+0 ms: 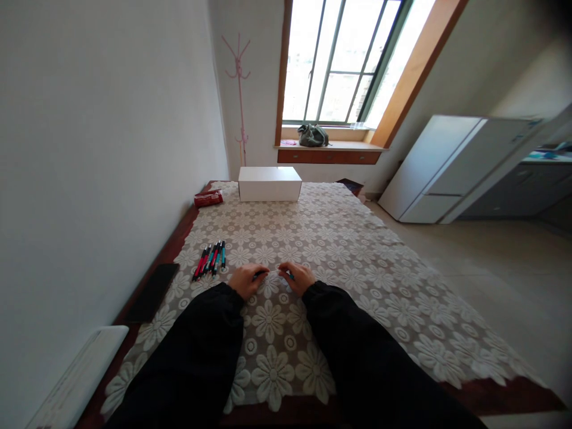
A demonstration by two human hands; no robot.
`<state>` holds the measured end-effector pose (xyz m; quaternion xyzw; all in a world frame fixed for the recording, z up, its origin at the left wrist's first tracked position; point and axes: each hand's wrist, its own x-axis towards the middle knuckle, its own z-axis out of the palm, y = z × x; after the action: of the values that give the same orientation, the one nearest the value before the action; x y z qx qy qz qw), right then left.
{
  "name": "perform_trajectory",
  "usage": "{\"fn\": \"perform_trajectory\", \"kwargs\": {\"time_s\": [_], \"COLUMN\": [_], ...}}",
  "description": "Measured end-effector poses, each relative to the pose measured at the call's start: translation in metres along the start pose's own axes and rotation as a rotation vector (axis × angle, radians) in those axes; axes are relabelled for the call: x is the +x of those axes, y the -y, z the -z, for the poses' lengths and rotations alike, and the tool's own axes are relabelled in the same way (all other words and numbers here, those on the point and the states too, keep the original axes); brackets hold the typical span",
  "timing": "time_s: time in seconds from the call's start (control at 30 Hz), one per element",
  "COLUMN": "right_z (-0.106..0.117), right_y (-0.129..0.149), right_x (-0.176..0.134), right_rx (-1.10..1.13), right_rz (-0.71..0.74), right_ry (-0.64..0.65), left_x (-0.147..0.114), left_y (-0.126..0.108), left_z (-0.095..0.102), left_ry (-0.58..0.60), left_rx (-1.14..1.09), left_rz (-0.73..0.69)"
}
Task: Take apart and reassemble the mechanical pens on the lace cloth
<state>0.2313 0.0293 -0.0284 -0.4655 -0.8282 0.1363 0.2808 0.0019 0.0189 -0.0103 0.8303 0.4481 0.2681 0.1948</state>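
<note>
A wide table [357, 250] under a white lace flower-pattern cloth [393, 310] carries everything here. At its far edge sits a closed white box [269, 183], long side along that edge, with a small red packet [208, 198] just beside it toward the far left corner. A flat black slab [152, 292] lies on the bare wood along the left edge. Near that edge a bundle of red, teal and black pens [210, 260] lies side by side, long axes running roughly from near to far edge. Toward the near middle, the left hand [245, 280] and right hand [298, 277] each pinch one end of a single pen [273, 273], fingers closed on it. Its long axis runs left to right, parallel to the near edge; which end is the tip is too small to tell.
</note>
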Motion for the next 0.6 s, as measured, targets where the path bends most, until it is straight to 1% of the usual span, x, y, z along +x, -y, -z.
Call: {"fn": "perform_trajectory", "kwargs": {"time_s": [0.2,0.4,0.47,0.6], "right_z": [-0.001,0.0027,0.0034,0.003], "right_y": [-0.0012,0.002,0.0028,0.0025], "right_x": [0.0008,0.0002,-0.0001,-0.0004], "right_rx": [0.016,0.001,-0.011,-0.019], "right_rz": [0.015,0.017,0.008,-0.007], "right_ry": [-0.015,0.017,0.023,0.018], "left_x": [0.0001,-0.0002,-0.0002,0.0005], "left_y": [-0.0019,-0.0054,-0.0063,-0.0059], "left_z": [0.0014,0.002,0.0027,0.0037], "left_ry": [0.002,-0.004,-0.016,-0.065], "left_rx": [-0.002,-0.013,-0.008,0.002], "left_rz": [0.006,0.004,0.011,0.068]}}
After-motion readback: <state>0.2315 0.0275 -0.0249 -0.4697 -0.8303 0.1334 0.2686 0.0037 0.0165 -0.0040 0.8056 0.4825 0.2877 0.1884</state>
